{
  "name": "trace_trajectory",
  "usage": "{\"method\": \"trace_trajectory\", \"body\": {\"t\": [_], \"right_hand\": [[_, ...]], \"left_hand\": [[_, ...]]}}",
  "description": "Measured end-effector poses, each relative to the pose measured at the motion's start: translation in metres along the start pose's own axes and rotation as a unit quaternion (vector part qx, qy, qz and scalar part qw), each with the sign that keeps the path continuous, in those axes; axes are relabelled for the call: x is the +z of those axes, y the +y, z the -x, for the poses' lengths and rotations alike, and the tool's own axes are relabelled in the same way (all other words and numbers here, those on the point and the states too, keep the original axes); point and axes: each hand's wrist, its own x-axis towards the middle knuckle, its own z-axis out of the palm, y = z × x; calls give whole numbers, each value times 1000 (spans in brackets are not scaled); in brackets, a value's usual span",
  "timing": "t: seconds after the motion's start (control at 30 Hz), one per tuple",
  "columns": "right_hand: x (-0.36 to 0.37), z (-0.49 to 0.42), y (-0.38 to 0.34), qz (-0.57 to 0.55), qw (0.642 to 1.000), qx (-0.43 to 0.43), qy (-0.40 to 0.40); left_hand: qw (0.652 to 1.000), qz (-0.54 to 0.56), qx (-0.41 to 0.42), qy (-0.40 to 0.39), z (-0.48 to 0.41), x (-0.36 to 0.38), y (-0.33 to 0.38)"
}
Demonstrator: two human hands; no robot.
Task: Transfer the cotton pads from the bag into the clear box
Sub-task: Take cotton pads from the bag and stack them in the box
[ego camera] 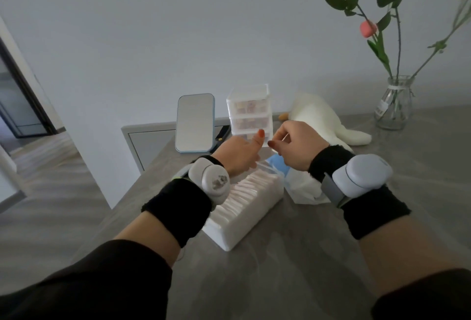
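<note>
While the clear box stood on the counter, packed with a row of cotton pads set on edge, both hands were raised over its far end. The right grip was clenched, its fingertips pinching a thin transparent piece; whether this was lid or film could not be told. The left grip had its thumb upright against that piece, but its fingers were hidden, so its state could not be told. The blue-and-white bag lay just right of the box. Beyond the box stood a mirror, a drawer unit and a plush toy; a glass vase stood far right.
</note>
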Motion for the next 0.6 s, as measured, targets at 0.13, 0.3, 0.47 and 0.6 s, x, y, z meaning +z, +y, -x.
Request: {"method": "trace_trajectory", "body": {"t": [0.13, 0.3, 0.47, 0.6], "right_hand": [[-11, 2, -4, -56, 996, -18, 64], [-36, 27, 8, -72, 989, -26, 124], [-59, 67, 24, -85, 987, -25, 134], [-55, 97, 49, -103, 984, -40, 138]], "left_hand": [[992, -69, 64, 80, 9, 7, -2], [982, -116, 107, 107, 25, 20, 9], [971, -140, 156, 113, 42, 46, 29], [937, -262, 192, 129, 52, 63, 45]]}}
